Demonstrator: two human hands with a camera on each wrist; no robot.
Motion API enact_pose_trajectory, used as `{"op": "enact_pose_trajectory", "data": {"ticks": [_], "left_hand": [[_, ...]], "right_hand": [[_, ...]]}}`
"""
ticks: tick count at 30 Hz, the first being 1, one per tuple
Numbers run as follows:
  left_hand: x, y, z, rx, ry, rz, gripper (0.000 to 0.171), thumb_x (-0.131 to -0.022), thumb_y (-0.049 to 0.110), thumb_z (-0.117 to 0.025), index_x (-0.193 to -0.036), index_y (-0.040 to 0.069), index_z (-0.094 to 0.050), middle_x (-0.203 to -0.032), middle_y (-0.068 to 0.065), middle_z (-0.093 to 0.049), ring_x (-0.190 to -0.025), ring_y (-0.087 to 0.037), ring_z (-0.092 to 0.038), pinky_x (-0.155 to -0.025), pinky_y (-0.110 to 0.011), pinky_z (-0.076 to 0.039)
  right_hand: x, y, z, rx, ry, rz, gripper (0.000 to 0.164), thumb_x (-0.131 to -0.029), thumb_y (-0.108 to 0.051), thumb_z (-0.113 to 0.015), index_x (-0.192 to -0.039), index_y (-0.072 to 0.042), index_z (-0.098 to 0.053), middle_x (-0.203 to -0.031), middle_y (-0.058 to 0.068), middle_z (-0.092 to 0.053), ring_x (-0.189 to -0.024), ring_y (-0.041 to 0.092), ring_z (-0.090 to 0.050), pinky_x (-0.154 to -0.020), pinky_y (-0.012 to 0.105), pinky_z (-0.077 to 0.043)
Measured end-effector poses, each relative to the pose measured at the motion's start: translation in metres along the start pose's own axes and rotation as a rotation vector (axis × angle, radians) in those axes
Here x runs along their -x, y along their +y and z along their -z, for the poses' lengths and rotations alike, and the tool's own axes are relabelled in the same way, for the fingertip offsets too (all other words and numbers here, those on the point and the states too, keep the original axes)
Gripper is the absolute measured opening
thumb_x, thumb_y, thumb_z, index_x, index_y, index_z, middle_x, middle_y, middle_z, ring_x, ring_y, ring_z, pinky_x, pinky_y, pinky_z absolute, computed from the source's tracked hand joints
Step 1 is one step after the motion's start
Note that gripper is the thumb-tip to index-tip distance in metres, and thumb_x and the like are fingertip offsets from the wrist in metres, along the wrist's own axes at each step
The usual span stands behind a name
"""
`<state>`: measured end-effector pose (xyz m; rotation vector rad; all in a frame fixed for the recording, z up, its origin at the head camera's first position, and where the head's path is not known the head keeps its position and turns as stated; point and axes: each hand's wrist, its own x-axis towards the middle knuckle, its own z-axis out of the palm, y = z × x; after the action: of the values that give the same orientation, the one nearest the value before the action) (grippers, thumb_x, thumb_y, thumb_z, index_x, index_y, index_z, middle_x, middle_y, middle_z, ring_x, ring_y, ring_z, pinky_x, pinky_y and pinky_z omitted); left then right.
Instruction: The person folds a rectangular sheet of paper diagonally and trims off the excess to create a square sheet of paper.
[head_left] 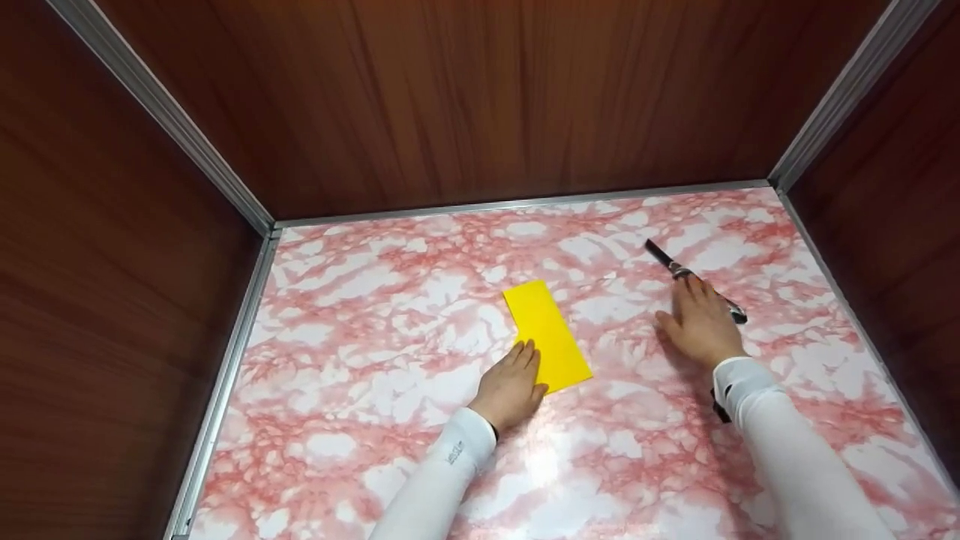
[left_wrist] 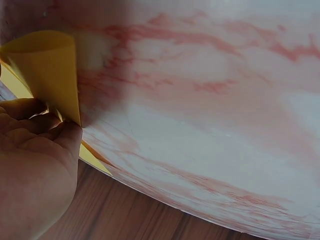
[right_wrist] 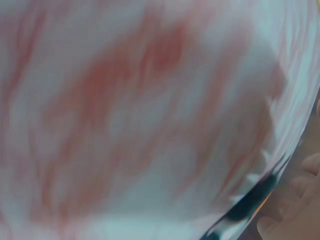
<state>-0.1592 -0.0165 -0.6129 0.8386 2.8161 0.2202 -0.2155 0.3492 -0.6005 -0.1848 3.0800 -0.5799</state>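
Note:
A sheet of bright yellow paper (head_left: 551, 337) lies on the red-and-white marbled tabletop. My left hand (head_left: 511, 385) rests on its lower left edge, fingers extended. From the left wrist, part of the yellow paper (left_wrist: 55, 70) looks bent upward beside the fingers. To the right lies a slim black tool (head_left: 660, 253) with an orange part; its exact kind is not clear. My right hand (head_left: 703, 322) is spread over that tool, fingertips at its middle, covering part of it. In the right wrist view, the tool (right_wrist: 250, 202) appears blurred beside the fingertips (right_wrist: 267, 227).
Dark wood-grain panels (head_left: 465, 105) stand at the back and both sides. Grey metal strips (head_left: 517, 204) run along the tabletop's edges and up the corners. White sleeves cover both forearms.

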Motion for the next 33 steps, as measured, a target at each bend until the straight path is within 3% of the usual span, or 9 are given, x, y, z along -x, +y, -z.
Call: {"op": "enact_pose_trajectory", "data": {"ticks": [6, 11, 25, 33], "left_hand": [[0.0, 0.0, -0.001, 0.011, 0.009, 0.009, 0.065, -0.107, 0.042, -0.049, -0.157, 0.001, -0.038, -0.165, -0.013, -0.031, -0.153, -0.026, -0.026, -0.121, -0.035, -0.024], [0.001, 0.0, -0.001, 0.025, -0.002, 0.012, 0.065, -0.107, 0.042, -0.049, -0.157, 0.002, -0.037, -0.165, -0.012, -0.03, -0.153, -0.025, -0.024, -0.121, -0.035, -0.024], [-0.001, 0.001, 0.0, 0.019, -0.018, 0.012, 0.066, -0.108, 0.044, -0.048, -0.158, 0.003, -0.036, -0.166, -0.011, -0.028, -0.154, -0.025, -0.023, -0.122, -0.034, -0.023], [0.0, 0.0, 0.002, 0.02, -0.005, 0.009, 0.066, -0.107, 0.042, -0.049, -0.157, 0.001, -0.037, -0.165, -0.013, -0.03, -0.153, -0.026, -0.024, -0.122, -0.035, -0.023]], "right_hand": [[-0.01, 0.018, 0.01, -0.038, -0.103, -0.158, 0.098, -0.103, -0.06, -0.042, -0.16, 0.008, 0.0, -0.164, 0.034, 0.004, -0.151, 0.051, 0.006, -0.118, 0.065, 0.005], [-0.014, 0.021, 0.008, -0.059, -0.168, -0.204, 0.103, -0.102, -0.064, -0.039, -0.158, 0.011, 0.002, -0.163, 0.036, 0.005, -0.149, 0.055, 0.005, -0.117, 0.066, 0.003], [-0.006, 0.02, -0.001, -0.051, -0.144, -0.173, 0.102, -0.102, -0.063, -0.042, -0.158, 0.013, -0.001, -0.162, 0.038, 0.001, -0.148, 0.058, 0.0, -0.117, 0.068, 0.002], [0.006, 0.005, -0.009, -0.036, -0.138, -0.143, 0.101, -0.102, -0.063, -0.044, -0.159, 0.009, -0.004, -0.164, 0.034, -0.002, -0.15, 0.054, -0.001, -0.118, 0.066, 0.001]]}}
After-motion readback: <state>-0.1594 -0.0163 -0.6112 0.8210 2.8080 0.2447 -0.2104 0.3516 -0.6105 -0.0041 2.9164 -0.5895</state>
